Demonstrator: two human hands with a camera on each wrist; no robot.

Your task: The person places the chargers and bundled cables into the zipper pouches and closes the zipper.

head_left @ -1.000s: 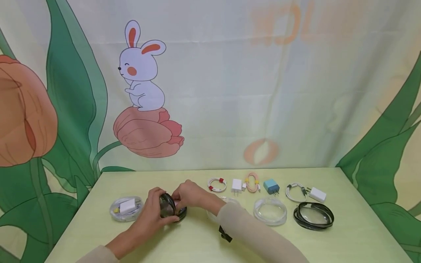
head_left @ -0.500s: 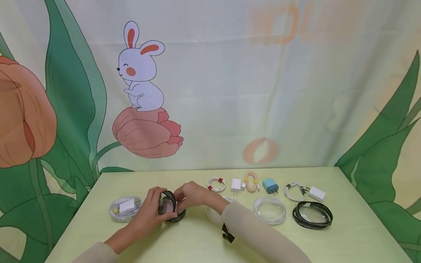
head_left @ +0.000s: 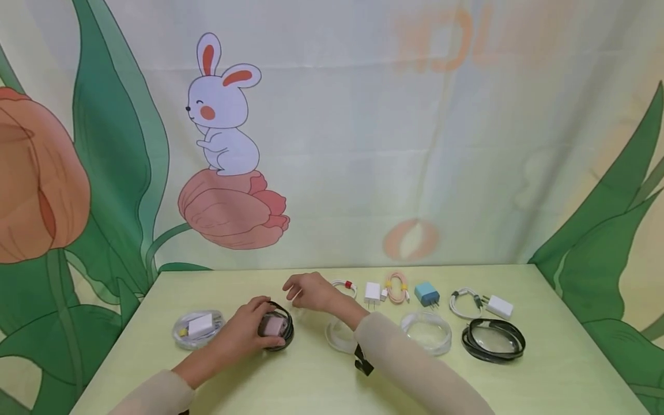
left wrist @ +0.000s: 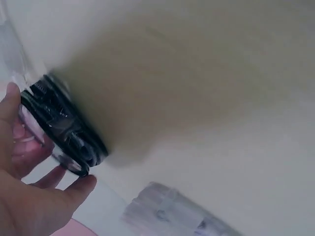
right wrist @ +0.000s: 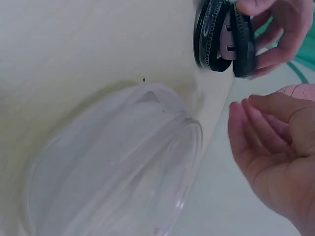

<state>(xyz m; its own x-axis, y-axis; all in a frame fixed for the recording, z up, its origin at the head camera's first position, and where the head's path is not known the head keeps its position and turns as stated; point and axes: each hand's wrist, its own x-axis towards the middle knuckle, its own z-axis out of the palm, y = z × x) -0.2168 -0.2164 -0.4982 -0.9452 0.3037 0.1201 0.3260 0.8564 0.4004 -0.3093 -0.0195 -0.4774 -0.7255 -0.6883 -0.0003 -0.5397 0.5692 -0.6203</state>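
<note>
Gripping black case (head_left: 277, 327) at lower centre of table (head_left: 311, 380): left hand (head_left: 249, 331), fingers curled round it; right hand (head_left: 311, 293) just above, fingers loose, holding nothing

The head camera is looking forward and slightly down across the table (head_left: 321, 380) toward the far curtain. The left wrist camera is viewing the round black case (left wrist: 64, 128) from close range. The right wrist camera, equally near, is sharing that case (right wrist: 224, 39) beyond a clear container (right wrist: 113, 162).
</note>
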